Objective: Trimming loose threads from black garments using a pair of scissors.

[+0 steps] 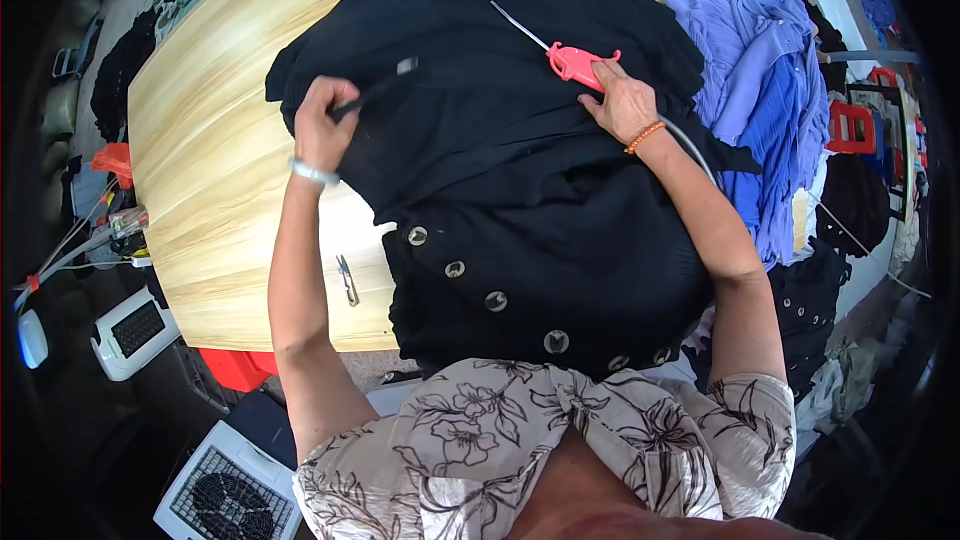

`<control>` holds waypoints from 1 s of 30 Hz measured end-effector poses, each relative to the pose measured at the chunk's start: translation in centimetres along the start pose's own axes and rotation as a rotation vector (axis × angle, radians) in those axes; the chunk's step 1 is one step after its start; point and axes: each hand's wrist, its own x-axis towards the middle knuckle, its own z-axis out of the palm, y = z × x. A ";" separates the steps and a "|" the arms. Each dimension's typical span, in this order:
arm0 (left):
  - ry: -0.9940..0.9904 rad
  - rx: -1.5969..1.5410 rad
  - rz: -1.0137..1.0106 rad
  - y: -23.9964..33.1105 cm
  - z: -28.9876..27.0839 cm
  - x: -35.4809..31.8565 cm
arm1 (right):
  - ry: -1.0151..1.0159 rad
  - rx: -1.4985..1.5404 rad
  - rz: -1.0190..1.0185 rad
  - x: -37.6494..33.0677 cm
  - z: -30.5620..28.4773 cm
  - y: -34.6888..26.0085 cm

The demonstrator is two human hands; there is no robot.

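A black buttoned garment (520, 170) lies spread over a pale wooden table (220, 140). My left hand (322, 125) grips a fold of the black cloth near its left side, next to a small grey tag (406, 66). My right hand (620, 98) rests on the garment and holds a pink tagging gun (572, 62) with a long thin needle pointing up-left. A grey hose runs from the gun along my right forearm. Several round buttons (455, 269) line the garment's near edge.
A small pair of thread snips (347, 280) lies on the table near my left elbow. A pile of blue and purple garments (760, 70) sits to the right. White box devices (135, 330) stand on the floor at left, with a red stool (852, 125) at far right.
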 end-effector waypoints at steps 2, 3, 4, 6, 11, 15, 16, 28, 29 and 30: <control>0.037 0.060 0.089 1.6 -1.3 -2.8 | 0.131 -0.044 -0.007 -0.8 -0.6 1.0; 0.032 0.063 0.082 1.7 -1.6 -4.3 | 0.135 -0.055 0.001 -1.4 -2.1 1.0; 0.027 0.064 0.076 1.6 -1.6 -5.6 | 0.174 -0.080 -0.003 -1.9 -2.4 2.0; 0.038 0.109 0.096 2.1 -1.3 -6.5 | 0.296 -0.063 0.035 -2.5 -3.1 4.0; 0.153 0.134 0.068 2.8 -1.0 -4.8 | 0.369 -0.257 0.197 0.4 -9.0 6.7; 0.292 0.294 0.304 4.2 0.8 -2.1 | 0.663 -0.290 0.164 2.9 -14.8 9.4; 0.231 0.278 0.341 4.3 1.3 -2.2 | 0.578 -0.320 0.117 2.6 -15.0 10.0; -0.056 0.221 0.076 0.6 6.5 -6.2 | 0.171 -0.163 -0.097 -6.4 -11.3 3.7; -0.060 0.212 0.076 0.6 6.8 -6.2 | 0.073 -0.175 -0.061 -6.5 -11.7 2.9; -0.016 0.219 0.091 0.4 7.0 -6.4 | -0.016 -0.123 -0.021 -6.4 -12.0 1.3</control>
